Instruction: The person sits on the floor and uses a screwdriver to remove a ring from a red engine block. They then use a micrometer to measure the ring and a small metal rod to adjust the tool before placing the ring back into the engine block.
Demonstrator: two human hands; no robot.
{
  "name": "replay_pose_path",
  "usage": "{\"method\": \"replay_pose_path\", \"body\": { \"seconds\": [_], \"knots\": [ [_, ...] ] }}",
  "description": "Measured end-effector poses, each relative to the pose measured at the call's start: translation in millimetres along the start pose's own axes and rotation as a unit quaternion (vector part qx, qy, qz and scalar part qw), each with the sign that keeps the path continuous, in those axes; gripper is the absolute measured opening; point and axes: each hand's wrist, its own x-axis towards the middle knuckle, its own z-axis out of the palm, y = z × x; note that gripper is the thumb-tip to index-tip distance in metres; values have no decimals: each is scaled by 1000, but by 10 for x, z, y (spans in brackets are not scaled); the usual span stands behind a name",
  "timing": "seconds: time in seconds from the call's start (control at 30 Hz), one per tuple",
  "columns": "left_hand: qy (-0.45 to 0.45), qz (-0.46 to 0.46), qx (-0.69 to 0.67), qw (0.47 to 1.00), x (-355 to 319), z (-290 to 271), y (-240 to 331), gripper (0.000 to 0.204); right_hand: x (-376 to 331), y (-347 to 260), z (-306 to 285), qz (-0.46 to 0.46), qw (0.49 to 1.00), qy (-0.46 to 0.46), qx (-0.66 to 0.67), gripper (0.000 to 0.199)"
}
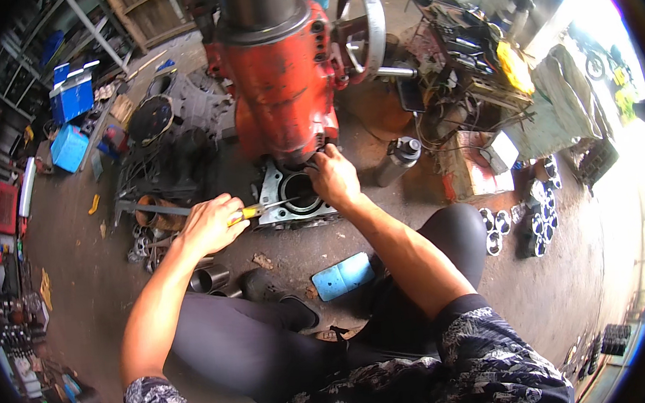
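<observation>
My left hand (212, 224) is closed round the yellow handle of a screwdriver (242, 215). The screwdriver's thin shaft points right, its tip over the round bore of a grey metal engine block (269, 196). Above the block hangs the red cylindrical head (277, 91) of a large machine. My right hand (333, 176) is at the lower end of that head, just over the bore's right side. Its fingers are bent together there, and whatever they pinch is hidden. A bright metal handwheel (364, 33) sits on the head's right side.
A dark bottle (399, 157) stands right of the block. In front lies a blue flat case (343, 276), with metal sleeves (209, 277) to its left. Several pistons (540, 218) stand on the floor at right. A tool-laden stand (469, 46) is at the back right.
</observation>
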Motion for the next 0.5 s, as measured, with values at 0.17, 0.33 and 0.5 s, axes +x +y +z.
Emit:
{"method": "replay_pose_path", "body": {
  "seconds": [0.17,0.33,0.5],
  "knots": [
    [72,-33,-72,994,91,84,-170,30,-83,-10,-72,-4,999,-8,-32,35],
    [96,-39,-78,992,144,176,-314,31,-132,-6,-51,-41,998,1,-43,27],
    [118,-32,-126,984,165,332,-365,31,-88,-21,-1,-48,998,3,-42,26]
  ]
}}
